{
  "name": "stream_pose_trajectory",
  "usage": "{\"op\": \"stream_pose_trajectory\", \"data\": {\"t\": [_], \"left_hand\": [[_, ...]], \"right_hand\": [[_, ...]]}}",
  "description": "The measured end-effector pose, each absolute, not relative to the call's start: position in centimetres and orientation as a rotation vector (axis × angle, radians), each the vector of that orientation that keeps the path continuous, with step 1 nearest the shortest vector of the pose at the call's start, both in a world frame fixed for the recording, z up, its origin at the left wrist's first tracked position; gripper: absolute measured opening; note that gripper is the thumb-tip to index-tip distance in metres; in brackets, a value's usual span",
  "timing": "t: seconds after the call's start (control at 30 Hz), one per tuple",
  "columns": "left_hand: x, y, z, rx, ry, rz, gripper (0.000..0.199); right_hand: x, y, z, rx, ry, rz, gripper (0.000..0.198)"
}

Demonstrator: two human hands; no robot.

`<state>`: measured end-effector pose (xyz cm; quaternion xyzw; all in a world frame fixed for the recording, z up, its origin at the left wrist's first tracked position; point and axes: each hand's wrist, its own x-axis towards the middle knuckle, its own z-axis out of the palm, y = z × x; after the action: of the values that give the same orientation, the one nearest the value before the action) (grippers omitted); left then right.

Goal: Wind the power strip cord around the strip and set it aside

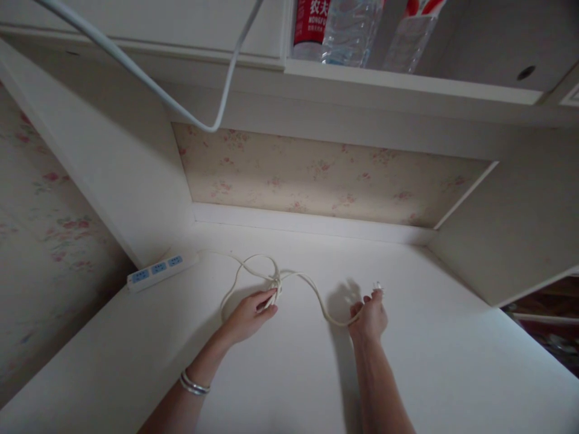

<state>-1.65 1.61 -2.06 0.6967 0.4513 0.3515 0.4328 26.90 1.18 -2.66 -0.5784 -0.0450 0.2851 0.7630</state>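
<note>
A cream power cord (316, 289) runs in loops over the white surface, with a bundled knot of turns near the middle. My left hand (249, 314) has its thumb and fingers closed on that bundle. At the right, my right hand (370, 318) grips the cord's end, and the plug (377, 288) sticks up past the fingers, its prongs facing away from me. The other end of the cord leads to a white power strip (161, 271) with blue socket faces, lying at the left edge of the surface. None of its visible sockets holds a plug.
The white desktop (280, 380) is bounded by side panels and a floral-papered back wall (294, 175). Above hangs a shelf (407, 84) with several plastic bottles (350, 30). A pale cable (149, 81) droops across the upper left, close to the camera.
</note>
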Motion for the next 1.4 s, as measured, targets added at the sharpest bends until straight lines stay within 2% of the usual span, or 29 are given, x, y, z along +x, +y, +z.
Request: {"op": "stream_pose_trajectory", "data": {"t": [0.1, 0.17, 0.23, 0.33, 0.43, 0.63, 0.83, 0.97, 1.07, 1.13, 1.3, 1.4], "left_hand": [[-1.5, 1.4, -2.1, 1.708, 1.136, 0.868, 0.047], [-1.5, 1.6, -2.4, 1.694, 1.156, 0.876, 0.041], [-1.5, 2.0, -2.9, 1.661, 1.192, 0.897, 0.036], [-1.5, 2.7, -3.7, 1.586, 1.3, 0.908, 0.041], [-1.3, 2.9, -3.9, 1.709, 1.368, 0.868, 0.033], [-0.5, 2.3, -3.1, 1.91, 1.443, 0.808, 0.037], [-0.4, 2.3, -3.5, 1.683, 1.415, 0.78, 0.052], [-0.3, 2.4, -3.6, 1.411, 1.196, 0.846, 0.051], [-0.1, 2.4, -3.5, 1.264, 1.12, 0.932, 0.053], [0.0, 2.4, -3.5, 1.221, 1.13, 0.968, 0.057], [0.3, 2.4, -4.8, 1.307, 1.188, 1.081, 0.068], [0.4, 2.4, -5.5, 1.32, 1.141, 1.061, 0.068]], "right_hand": [[27.0, 1.3, -2.9, -1.289, -0.09, 0.629, 0.037], [27.3, 1.4, -3.4, -1.319, -0.122, 0.601, 0.036], [27.7, 1.5, -4.0, -1.387, -0.219, 0.494, 0.036], [28.2, 1.4, -4.9, -1.566, -0.38, 0.23, 0.034], [28.6, 1.4, -5.3, -1.688, -0.43, 0.055, 0.044], [28.8, 1.8, -5.5, -1.89, -0.755, 0.126, 0.04], [27.4, 2.1, -6.9, -1.847, -1.218, 0.15, 0.055], [25.8, 1.9, -6.9, -1.909, -1.427, -0.026, 0.047], [24.1, 1.4, -5.5, -1.788, -1.422, -0.136, 0.039], [22.4, 0.9, -4.5, -1.624, -1.396, 0.012, 0.034], [17.4, 0.1, -4.1, -1.339, -1.105, 0.912, 0.037], [15.8, 0.2, -4.6, -1.264, -1.034, 1.163, 0.044]]}}
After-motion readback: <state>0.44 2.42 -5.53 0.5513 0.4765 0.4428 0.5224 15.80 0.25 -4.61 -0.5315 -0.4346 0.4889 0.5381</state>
